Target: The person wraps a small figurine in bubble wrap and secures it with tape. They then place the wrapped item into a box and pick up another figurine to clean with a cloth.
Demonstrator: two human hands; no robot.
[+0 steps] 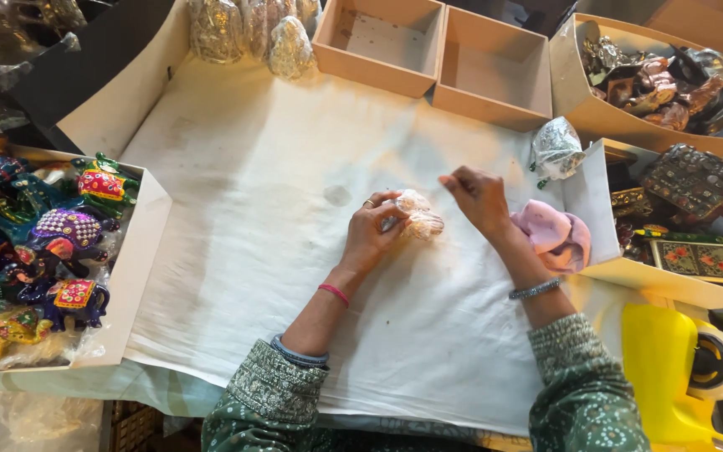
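Held object: a small pale wrapped figurine [417, 216], in clear film, lies at the middle of the white cloth [253, 251], between the 2 hands.
Left hand: the left hand [372, 234] closes its fingers on the near-left side of the wrapped figurine; a ring shows on 1 finger, a red band at the wrist.
Right hand: the right hand [480, 197] sits just right of the wrapped figurine, fingers curled and pinched at the film's top edge; whether it grips the film cannot be told.
Pink cloth: a crumpled pink cloth [556, 236] lies just right of the right hand.
Empty trays: 2 shallow cardboard trays [437, 50], side by side at the far edge, hold nothing.
Left box: a flat box [140, 251] holds painted elephant figurines [73, 234] in blue, green and red, each in clear film.
Right boxes: 2 boxes [579, 100] hold dark metallic figurines [671, 84] and decorated ornaments.
Wrapped bundle: a silvery wrapped piece [556, 149] rests against the nearer right box.
Far figurines: gold wrapped figurines [253, 29] stand at the cloth's far edge.
Tape dispenser: a yellow tape dispenser [679, 368] lies at lower right.
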